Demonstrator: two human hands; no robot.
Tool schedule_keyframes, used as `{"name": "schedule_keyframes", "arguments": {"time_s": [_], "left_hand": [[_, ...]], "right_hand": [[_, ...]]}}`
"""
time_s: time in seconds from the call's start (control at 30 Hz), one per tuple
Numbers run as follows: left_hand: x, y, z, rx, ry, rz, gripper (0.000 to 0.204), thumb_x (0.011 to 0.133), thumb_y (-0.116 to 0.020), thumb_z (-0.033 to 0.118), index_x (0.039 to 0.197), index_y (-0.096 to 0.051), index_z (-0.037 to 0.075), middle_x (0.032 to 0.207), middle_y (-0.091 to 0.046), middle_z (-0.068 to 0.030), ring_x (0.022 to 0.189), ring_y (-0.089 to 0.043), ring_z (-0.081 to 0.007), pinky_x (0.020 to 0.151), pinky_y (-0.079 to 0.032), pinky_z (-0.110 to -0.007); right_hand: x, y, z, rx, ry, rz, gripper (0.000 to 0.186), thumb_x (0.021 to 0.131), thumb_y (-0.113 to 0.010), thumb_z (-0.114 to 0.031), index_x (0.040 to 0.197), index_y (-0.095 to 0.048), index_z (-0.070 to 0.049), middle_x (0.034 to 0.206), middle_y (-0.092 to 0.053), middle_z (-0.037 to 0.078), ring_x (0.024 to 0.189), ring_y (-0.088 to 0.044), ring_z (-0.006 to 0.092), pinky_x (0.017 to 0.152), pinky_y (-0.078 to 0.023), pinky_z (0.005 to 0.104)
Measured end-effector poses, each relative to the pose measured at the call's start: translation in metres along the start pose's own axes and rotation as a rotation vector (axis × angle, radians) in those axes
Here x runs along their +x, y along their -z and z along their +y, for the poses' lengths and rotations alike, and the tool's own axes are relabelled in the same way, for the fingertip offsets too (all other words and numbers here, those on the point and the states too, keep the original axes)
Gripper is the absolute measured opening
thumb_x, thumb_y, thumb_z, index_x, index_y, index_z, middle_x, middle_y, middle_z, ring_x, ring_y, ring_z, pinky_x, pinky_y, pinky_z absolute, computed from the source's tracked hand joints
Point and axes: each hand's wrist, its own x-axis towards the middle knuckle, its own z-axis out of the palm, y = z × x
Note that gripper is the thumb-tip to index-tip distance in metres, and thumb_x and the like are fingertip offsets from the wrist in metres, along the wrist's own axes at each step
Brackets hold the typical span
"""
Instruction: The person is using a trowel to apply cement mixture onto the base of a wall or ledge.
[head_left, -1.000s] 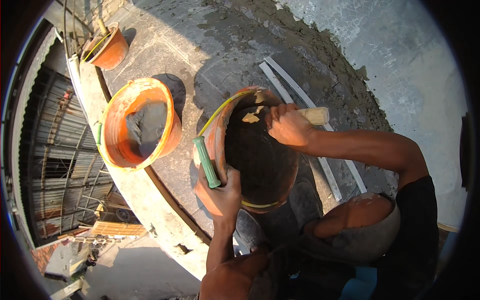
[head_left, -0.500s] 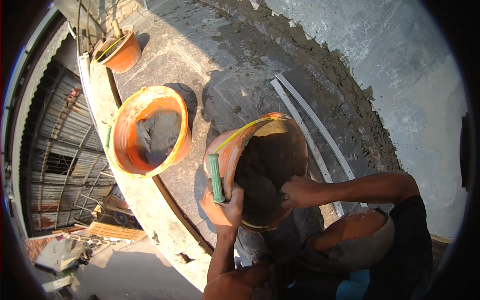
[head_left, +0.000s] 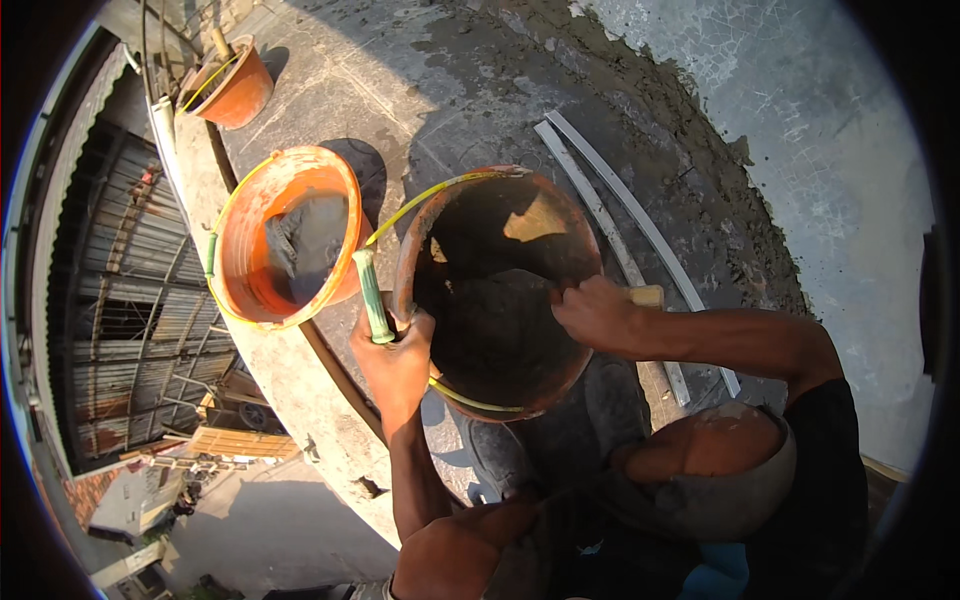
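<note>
My left hand is closed on the left rim of a worn orange bucket, just beside the green grip of its yellow wire handle. Inside the bucket is dark grey mortar. My right hand is closed around a pale wooden tool handle at the bucket's right side; the tool's head is hidden in the dark interior. A brighter orange bucket holding grey wet mix stands close to the left of mine.
A smaller orange tub with a wooden-handled tool stands upper left. Two metal bars lie right of my bucket, near a mortar-strewn strip by the cracked grey wall. Beyond the pale ledge is a drop toward corrugated roofing.
My right hand with the wooden-handled tool went down, then came back up partway. My left hand and the bucket shifted up and left over the last half second, nearer the other bucket.
</note>
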Motion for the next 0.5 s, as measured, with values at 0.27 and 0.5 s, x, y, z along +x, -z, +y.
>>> {"name": "schedule_keyframes", "arguments": {"time_s": [0.27, 0.5], "left_hand": [[0.002, -0.005, 0.016, -0.034, -0.043, -0.093, 0.014, 0.063, -0.06, 0.008, 0.069, -0.051, 0.0, 0.058, -0.044, -0.0003, 0.054, -0.04, -0.0089, 0.05, -0.035, -0.024], [0.021, -0.005, 0.01, -0.07, -0.031, -0.109, 0.012, 0.064, -0.06, 0.005, 0.072, -0.053, 0.0, 0.06, -0.046, 0.0, 0.054, -0.041, -0.0093, 0.051, -0.035, -0.024]], "right_hand": [[0.013, 0.048, 0.02, -0.355, -0.114, 0.409, 0.018, 0.069, -0.055, -0.013, 0.083, -0.059, -0.002, 0.079, -0.058, 0.01, 0.07, -0.059, 0.0207, 0.054, -0.046, 0.0323], [-0.009, 0.014, 0.013, -0.375, 0.18, 0.33, 0.018, 0.07, -0.055, -0.016, 0.082, -0.058, -0.002, 0.073, -0.057, 0.008, 0.066, -0.058, 0.0209, 0.059, -0.045, 0.0318]]}}
